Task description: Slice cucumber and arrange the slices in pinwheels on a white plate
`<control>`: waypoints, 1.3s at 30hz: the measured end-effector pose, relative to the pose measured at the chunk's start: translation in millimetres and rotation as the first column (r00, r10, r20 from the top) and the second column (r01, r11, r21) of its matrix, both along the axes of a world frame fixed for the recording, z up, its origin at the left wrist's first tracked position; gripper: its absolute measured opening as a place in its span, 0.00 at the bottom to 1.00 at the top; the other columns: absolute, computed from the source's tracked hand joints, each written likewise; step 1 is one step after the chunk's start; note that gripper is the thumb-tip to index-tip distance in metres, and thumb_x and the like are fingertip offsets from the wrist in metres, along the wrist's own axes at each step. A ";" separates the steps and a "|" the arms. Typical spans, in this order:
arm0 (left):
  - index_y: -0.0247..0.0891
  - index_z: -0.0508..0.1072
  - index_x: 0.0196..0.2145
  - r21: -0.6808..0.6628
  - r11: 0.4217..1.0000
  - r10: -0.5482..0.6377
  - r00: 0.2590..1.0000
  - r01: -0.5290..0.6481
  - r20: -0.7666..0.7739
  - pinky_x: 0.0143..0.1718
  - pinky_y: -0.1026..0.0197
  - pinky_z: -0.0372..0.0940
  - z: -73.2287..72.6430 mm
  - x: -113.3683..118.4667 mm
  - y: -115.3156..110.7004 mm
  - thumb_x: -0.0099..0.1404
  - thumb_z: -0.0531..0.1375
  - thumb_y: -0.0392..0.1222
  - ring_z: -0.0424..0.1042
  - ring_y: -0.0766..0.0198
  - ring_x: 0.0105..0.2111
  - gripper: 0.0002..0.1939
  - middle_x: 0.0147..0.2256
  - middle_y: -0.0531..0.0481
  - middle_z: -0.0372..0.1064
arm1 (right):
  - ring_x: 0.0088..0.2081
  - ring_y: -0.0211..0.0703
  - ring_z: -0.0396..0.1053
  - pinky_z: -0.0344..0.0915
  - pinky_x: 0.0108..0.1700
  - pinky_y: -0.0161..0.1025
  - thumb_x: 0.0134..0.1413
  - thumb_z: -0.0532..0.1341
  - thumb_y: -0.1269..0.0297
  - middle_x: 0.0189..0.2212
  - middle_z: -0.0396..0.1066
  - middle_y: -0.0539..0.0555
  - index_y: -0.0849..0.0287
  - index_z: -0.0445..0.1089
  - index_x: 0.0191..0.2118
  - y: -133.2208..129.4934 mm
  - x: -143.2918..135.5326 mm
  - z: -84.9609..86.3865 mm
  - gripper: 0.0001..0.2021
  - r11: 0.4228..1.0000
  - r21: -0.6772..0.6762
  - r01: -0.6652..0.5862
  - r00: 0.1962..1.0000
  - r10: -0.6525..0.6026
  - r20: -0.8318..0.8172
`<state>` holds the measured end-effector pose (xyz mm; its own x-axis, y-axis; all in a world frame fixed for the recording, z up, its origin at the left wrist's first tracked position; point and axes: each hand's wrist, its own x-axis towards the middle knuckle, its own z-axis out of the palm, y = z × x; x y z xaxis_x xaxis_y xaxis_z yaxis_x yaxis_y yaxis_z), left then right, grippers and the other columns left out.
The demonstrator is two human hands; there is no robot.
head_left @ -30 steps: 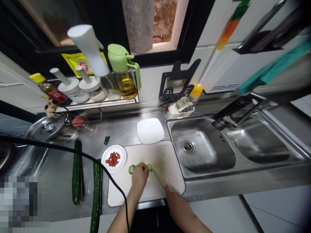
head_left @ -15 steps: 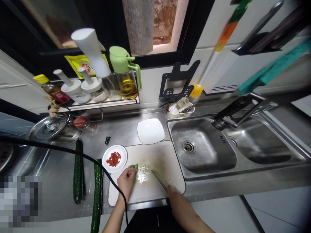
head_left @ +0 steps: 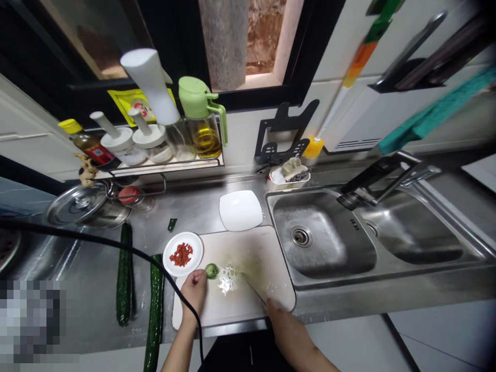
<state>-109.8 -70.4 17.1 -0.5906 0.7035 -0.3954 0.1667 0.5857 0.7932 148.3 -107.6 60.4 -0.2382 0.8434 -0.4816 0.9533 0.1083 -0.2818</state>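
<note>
My left hand (head_left: 194, 292) is closed at the left of the white cutting board (head_left: 267, 248). Its thumb and fingertips pinch the edge of a small round cucumber piece (head_left: 211, 271), whose green face is turned up. In my right hand (head_left: 284, 323) is a knife (head_left: 253, 287), its blade slanting up and left over the wet board. The handle is hidden by the fingers. A round white plate (head_left: 183, 268) of chopped red bits (head_left: 181, 254) overlaps the board's upper left corner. Two long dark cucumbers, a left one (head_left: 124, 279) and a nearer one (head_left: 155, 310), lie on the counter.
A black cable (head_left: 116, 243) crosses in front of my left wrist. Beyond the board lies a white square plate (head_left: 241, 209); the double sink (head_left: 329, 232) is at right. A rack with an oil bottle (head_left: 204, 137) and seasoning jars stands at the back. A green scrap (head_left: 172, 224) lies nearby.
My left hand has shifted slightly left and turned the cucumber piece so its round face shows. The knife blade has tilted to a thinner edge-on view, with my right hand nearly in place.
</note>
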 end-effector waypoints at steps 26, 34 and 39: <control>0.34 0.74 0.33 0.031 0.999 -0.027 0.982 0.022 0.188 0.23 0.64 0.59 -12.8 -6.7 -5.3 0.46 0.61 0.63 0.64 0.65 0.20 0.28 0.20 0.53 0.68 | 0.50 0.52 0.64 0.63 0.48 0.42 0.55 0.46 0.78 0.49 0.61 0.67 0.66 0.55 0.60 41.6 -2.0 -57.2 0.25 0.843 0.462 0.276 0.927 -0.361 0.105; 0.37 0.75 0.37 0.014 0.993 -0.114 0.989 0.116 -0.095 0.33 0.60 0.65 -8.1 -3.9 -12.6 0.55 0.57 0.56 0.71 0.58 0.29 0.21 0.29 0.47 0.74 | 0.41 0.51 0.70 0.69 0.35 0.40 0.55 0.44 0.81 0.49 0.65 0.73 0.78 0.61 0.56 52.3 -13.2 -45.3 0.24 0.900 0.434 0.045 0.915 -0.212 0.344; 0.37 0.75 0.40 0.057 0.971 -0.207 0.935 0.232 -0.287 0.37 0.58 0.65 -0.7 4.7 -10.6 0.58 0.55 0.52 0.71 0.58 0.31 0.19 0.36 0.45 0.74 | 0.38 0.49 0.71 0.70 0.33 0.41 0.52 0.46 0.80 0.49 0.64 0.74 0.76 0.62 0.56 53.8 -16.3 -43.4 0.24 0.911 0.413 0.013 0.917 -0.175 0.358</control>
